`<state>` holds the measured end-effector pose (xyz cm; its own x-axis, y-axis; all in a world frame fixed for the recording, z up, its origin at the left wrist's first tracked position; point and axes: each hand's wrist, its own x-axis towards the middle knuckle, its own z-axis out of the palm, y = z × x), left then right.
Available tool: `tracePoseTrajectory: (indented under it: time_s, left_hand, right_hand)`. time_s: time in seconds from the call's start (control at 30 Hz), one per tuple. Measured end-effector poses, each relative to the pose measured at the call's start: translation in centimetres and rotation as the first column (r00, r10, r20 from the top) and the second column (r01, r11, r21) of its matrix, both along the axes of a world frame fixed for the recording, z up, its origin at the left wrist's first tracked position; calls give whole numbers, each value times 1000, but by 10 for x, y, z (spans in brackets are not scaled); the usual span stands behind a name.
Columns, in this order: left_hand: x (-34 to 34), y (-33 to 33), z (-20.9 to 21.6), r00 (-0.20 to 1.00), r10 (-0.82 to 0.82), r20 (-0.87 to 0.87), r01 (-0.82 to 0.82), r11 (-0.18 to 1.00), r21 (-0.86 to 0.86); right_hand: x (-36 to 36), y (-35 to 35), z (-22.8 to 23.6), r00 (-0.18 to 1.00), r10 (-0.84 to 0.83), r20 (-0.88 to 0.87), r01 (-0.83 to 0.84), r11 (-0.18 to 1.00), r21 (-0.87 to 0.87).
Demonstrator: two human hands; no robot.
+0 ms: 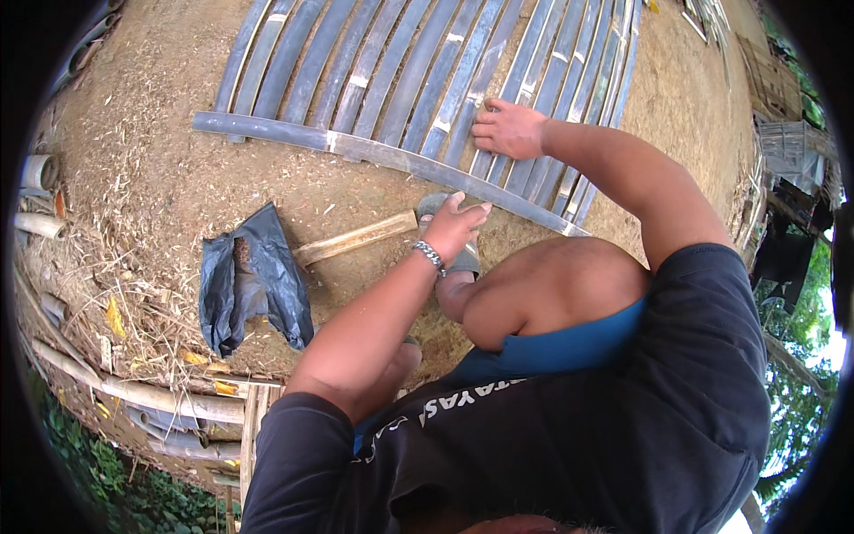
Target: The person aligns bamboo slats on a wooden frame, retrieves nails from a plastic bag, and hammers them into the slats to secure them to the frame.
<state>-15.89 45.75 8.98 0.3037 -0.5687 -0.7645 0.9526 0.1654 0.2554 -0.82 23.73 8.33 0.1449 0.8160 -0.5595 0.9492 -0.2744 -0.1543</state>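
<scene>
Split bamboo slats (391, 76), grey-blue with pale node bands, lie side by side on the ground ahead of me. A bamboo crosspiece (391, 160) runs across their near ends. My right hand (509, 130) is on the slats right of the middle, its fingers curled over a slat's edge; the fingertips are partly hidden. Just below the crosspiece, my left hand (455, 230) is held over my sandalled foot (464, 260), fingers bent but apart, with nothing visible in them. A silvery chain bracelet (431, 255) circles that wrist.
Left of my left hand lies a pale wooden piece (356, 238), beside an open black plastic bag (253, 285) with small brownish bits inside. Bamboo poles (151, 396) edge the dirt ground at lower left. Wood shavings litter the left side. A slatted crate (787, 147) stands at far right.
</scene>
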Motion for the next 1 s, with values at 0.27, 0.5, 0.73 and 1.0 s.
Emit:
tracePoseTrajectory:
  time_s: [0.27, 0.5, 0.73, 1.0]
  left_hand:
    - [-8, -15, -21, 954, 260, -153, -273, 959, -72]
    - [-11, -18, -6, 944, 305, -131, -312, 950, -36]
    - [-7, -7, -3, 953, 291, -86, -299, 949, -104]
    - [3, 5, -10, 941, 248, -229, -273, 958, -85]
  right_hand:
    - [-7, 0, 1, 989, -111, -96, 112, 994, 2]
    - [-5, 4, 0, 992, -96, -84, 93, 995, -41]
    - [-9, 3, -5, 993, -113, -35, 114, 993, 42]
    - [-19, -4, -7, 974, -225, 33, 217, 964, 155]
